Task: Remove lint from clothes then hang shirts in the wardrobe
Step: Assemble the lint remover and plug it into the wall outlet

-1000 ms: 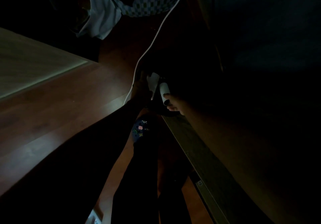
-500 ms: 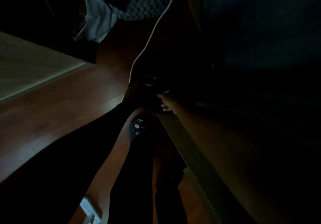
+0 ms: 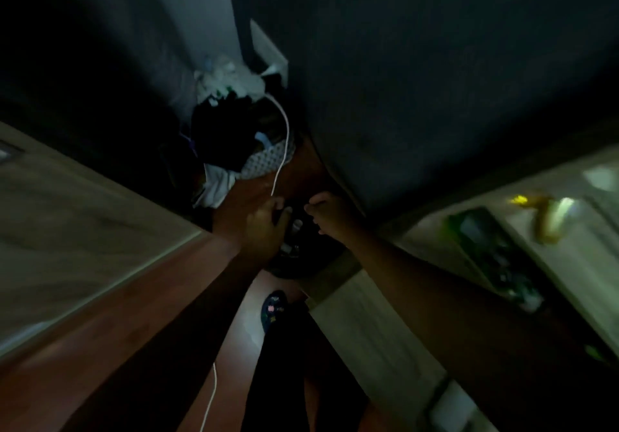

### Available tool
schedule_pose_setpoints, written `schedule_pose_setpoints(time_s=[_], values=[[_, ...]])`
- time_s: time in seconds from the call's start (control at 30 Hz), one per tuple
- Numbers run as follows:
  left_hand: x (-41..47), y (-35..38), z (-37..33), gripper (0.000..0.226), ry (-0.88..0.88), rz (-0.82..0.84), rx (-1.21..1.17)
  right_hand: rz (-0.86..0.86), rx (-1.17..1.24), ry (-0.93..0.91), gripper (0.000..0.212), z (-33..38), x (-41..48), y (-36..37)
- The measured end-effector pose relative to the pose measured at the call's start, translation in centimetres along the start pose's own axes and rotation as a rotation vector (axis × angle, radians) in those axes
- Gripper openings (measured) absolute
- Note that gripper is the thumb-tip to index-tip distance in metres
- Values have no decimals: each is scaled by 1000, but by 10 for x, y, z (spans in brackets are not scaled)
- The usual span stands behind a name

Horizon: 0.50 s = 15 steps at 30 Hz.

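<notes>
The frame is very dark and blurred. My left hand [image 3: 264, 227] lies on a dark garment [image 3: 294, 260] bunched low in the middle, its fingers curled round the garment's edge. My right hand [image 3: 330, 212] hovers just right of it with bent fingers; what it holds is hidden. A small pale object [image 3: 296, 227], possibly the lint roller, shows between the two hands. The tall dark wardrobe front [image 3: 418, 79] rises behind the hands. A pile of clothes [image 3: 231, 130], dark and white with a checked piece, lies on the floor beyond.
A white cable [image 3: 283, 150] runs from the pile toward my hands. A pale wooden panel [image 3: 83, 217] stands at left. A light shelf [image 3: 368, 324] at right carries a dark tray [image 3: 495, 257] and a yellow object [image 3: 546, 220]. My patterned sock [image 3: 273, 309] rests on the reddish floor.
The view has swung up and right, bringing the clothes pile and the right-hand shelf into sight. The white lint roller seen in my right hand a second ago no longer shows clearly.
</notes>
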<state>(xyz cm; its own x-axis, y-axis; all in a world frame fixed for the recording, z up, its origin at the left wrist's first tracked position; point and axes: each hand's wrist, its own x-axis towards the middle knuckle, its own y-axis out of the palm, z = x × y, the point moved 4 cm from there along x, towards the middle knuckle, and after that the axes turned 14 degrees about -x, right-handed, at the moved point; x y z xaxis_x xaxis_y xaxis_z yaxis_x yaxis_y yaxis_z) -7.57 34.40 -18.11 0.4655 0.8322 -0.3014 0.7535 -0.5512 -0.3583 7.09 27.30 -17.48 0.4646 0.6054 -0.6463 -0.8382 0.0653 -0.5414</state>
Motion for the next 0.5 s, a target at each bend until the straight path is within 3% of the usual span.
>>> schedule_pose_setpoints(time_s=[0.1,0.23,0.37,0.5], values=[[-69,13,-84,25,154,-34,-25,-173,29,-145,20,-17,-90,-58],[-165,68,-133,30,304,45,-39,-373,55,-173,23,-97,-214,-112],[-242,125,-125,37,309,114,-29,-383,77,-9,31,-195,-305,-117],[-299,156,-89,51,286,137,80,-416,77,-16,44,-267,-354,-84]])
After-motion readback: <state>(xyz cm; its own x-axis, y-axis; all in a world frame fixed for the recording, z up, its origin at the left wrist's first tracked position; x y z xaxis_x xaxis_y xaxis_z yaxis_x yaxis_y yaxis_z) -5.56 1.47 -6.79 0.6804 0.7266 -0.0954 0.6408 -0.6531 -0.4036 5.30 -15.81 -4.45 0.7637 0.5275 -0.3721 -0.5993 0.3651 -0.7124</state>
